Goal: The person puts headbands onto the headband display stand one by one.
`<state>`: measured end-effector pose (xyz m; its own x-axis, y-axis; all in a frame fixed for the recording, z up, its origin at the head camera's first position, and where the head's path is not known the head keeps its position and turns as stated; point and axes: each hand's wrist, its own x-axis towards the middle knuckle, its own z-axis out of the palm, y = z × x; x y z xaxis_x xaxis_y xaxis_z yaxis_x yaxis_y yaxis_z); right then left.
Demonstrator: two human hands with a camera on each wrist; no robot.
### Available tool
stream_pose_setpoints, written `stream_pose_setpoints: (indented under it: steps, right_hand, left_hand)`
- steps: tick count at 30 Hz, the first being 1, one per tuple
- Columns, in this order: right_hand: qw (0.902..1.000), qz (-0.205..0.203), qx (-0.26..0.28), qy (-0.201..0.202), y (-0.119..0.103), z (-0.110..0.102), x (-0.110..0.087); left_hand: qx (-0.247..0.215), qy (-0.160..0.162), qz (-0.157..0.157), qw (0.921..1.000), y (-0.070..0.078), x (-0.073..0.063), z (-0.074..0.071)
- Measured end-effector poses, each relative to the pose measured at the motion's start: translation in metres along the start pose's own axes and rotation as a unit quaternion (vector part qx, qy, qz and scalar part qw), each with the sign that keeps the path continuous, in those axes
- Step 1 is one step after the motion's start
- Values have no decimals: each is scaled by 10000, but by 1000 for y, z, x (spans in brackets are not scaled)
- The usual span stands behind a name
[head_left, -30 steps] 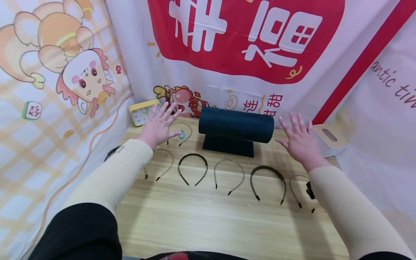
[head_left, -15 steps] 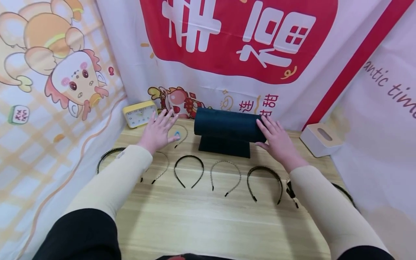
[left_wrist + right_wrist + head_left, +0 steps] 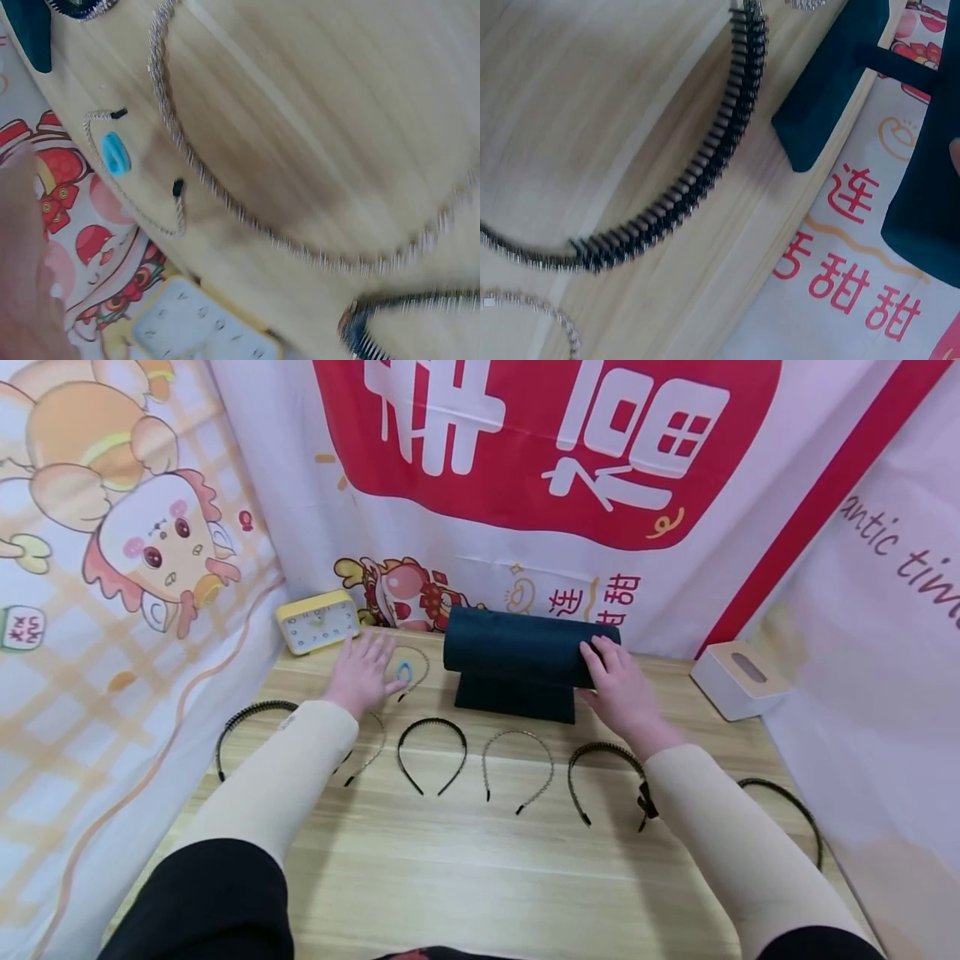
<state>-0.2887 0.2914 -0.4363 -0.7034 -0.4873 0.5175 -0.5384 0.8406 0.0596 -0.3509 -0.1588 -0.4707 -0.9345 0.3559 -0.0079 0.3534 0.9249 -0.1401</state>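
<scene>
My left hand (image 3: 360, 675) hovers with spread fingers over the back left of the table, holding nothing. Just right of its thumb lies a small blue ring (image 3: 404, 673) inside a thin pale headband (image 3: 427, 664). My right hand (image 3: 621, 693) touches the right end of a dark green roll-shaped display stand (image 3: 517, 647), fingers laid on the roll. Several headbands line the table in front: a black one (image 3: 432, 721), a thin silvery one (image 3: 551, 768) and a dark toothed one (image 3: 611, 747). A black bow (image 3: 647, 800) shows partly beside my right sleeve, which hides its headband.
A yellow clock (image 3: 318, 622) stands at the back left corner, a white tissue box (image 3: 738, 681) at the back right. More dark headbands lie at the far left (image 3: 258, 708) and far right (image 3: 787, 797). Printed cloth (image 3: 555, 535) hangs behind the wooden table (image 3: 450, 877).
My right hand has moved left from beside the tissue box onto the stand's right end. My left hand has shifted slightly down, staying near the blue ring. The head view has shifted somewhat.
</scene>
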Motion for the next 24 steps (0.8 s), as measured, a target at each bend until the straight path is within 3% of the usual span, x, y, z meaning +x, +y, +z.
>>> stream_pose_setpoints:
  steps: [3,5,11,17,24]
  right_hand:
    - [9996,227,-149,-25,-3,2,0]
    - [9992,363,-183,-22,-5,3,0]
    - [9975,607,-306,-172,-9,5,4]
    - [9955,766,-375,-417,-14,3,7]
    - [9952,833,-344,-380,-13,5,5]
  left_hand:
    - [-677,-187,-351,9969,3,5,8]
    - [-1171,-236,-754,9900,4,10,14]
    - [-2311,-286,-1932,9531,-6,18,30]
    - [-3314,-437,-2439,9104,-19,22,46]
    - [-3742,-453,-2796,8830,-18,25,54]
